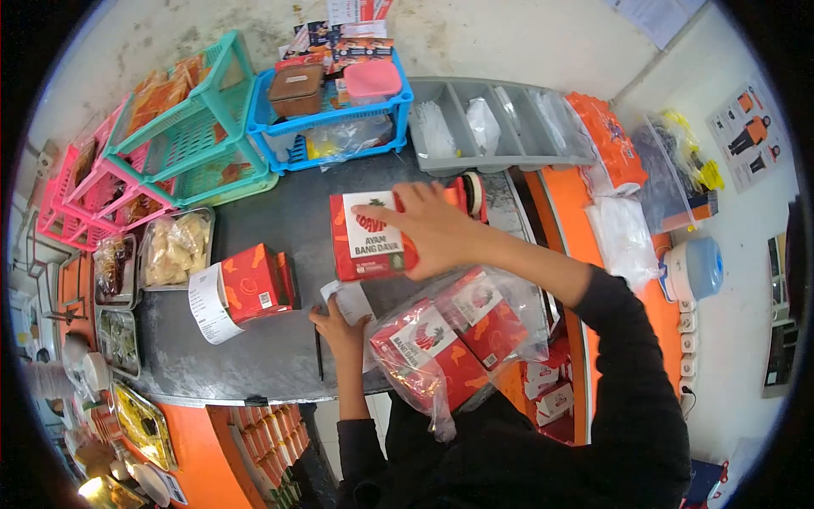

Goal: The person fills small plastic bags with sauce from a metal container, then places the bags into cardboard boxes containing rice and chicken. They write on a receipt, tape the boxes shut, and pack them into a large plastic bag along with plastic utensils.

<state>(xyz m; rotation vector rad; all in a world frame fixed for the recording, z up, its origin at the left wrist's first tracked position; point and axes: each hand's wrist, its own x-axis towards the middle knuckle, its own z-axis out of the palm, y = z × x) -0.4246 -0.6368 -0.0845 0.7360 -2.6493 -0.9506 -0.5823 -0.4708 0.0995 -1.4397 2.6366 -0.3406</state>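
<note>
My right hand reaches over a red takeaway food box printed "Ayam Bang Dava", its fingers spread across the top and gripping the side. Just below it, my left hand pinches a white paper slip, a receipt by its look. Two similar red boxes lie in a clear plastic bag at the counter's near edge, beside my left hand. Farther left stands another red box with a long printed receipt attached to its side.
Along the wall stand a green rack, a blue basket and a grey divided tray. Metal trays of food line the left side. Plastic bags lie on the orange ledge at right. A roll of tape sits behind my right hand.
</note>
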